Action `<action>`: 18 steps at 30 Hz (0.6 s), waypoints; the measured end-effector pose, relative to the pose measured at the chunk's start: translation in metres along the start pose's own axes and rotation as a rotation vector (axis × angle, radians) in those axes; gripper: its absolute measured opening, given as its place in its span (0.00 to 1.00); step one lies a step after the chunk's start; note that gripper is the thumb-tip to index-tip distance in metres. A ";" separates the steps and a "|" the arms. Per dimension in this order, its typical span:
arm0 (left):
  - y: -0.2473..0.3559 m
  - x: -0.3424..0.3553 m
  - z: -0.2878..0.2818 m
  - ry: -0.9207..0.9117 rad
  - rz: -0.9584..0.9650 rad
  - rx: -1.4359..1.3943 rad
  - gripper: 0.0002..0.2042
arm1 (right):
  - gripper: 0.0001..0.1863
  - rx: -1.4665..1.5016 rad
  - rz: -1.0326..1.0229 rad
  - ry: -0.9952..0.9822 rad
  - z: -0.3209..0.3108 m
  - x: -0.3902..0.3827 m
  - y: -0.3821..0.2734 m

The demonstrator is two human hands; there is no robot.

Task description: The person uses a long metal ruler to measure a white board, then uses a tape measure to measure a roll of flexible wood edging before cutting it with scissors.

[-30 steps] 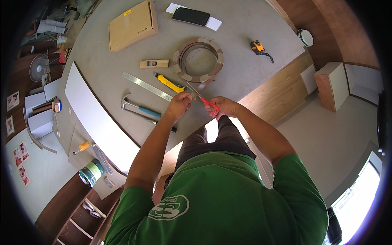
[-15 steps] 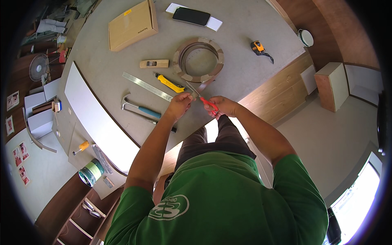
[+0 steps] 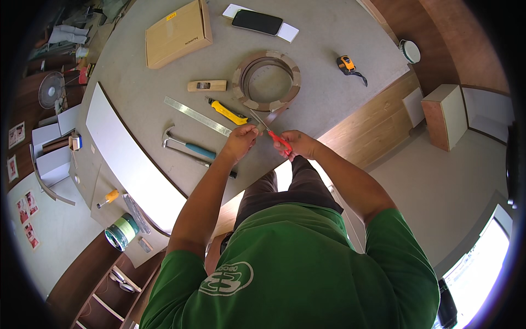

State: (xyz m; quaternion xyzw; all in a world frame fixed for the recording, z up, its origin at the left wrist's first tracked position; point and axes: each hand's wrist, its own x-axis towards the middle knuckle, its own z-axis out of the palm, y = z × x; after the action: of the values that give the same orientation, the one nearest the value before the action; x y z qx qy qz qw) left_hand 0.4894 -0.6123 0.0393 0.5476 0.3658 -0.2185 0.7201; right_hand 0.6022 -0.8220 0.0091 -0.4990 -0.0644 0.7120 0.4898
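Observation:
My right hand [image 3: 298,143] grips red-handled scissors [image 3: 272,133] whose blades point up toward a loose strip end [image 3: 273,115] coming off a coiled roll of brown edge banding [image 3: 267,80]. My left hand [image 3: 241,141] pinches the strip close to the scissor blades, just above the grey table [image 3: 329,82] near its front edge. Both hands sit close together, almost touching.
On the table lie a yellow utility knife [image 3: 227,111], a steel ruler [image 3: 197,115], a hammer [image 3: 186,145], a small wooden block [image 3: 206,86], a cardboard box [image 3: 178,33], a black phone [image 3: 257,22] and a tape measure [image 3: 347,64]. A white board [image 3: 129,159] lies at left.

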 end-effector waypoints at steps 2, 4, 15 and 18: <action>-0.001 0.001 0.000 -0.010 0.009 -0.011 0.09 | 0.13 0.004 -0.003 0.024 0.000 0.001 0.003; -0.003 0.001 -0.001 -0.010 0.011 -0.014 0.09 | 0.13 0.037 -0.016 0.044 0.001 0.003 0.008; -0.001 0.000 0.002 -0.005 0.016 -0.015 0.09 | 0.13 0.028 -0.027 0.133 0.006 -0.003 0.007; 0.003 -0.001 0.005 0.002 0.016 -0.009 0.08 | 0.12 0.061 -0.044 0.130 0.006 -0.005 0.006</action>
State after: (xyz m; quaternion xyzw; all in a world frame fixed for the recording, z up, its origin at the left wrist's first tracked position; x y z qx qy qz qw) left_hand 0.4921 -0.6165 0.0427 0.5474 0.3631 -0.2107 0.7240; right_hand 0.5943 -0.8265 0.0115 -0.5276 -0.0215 0.6688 0.5234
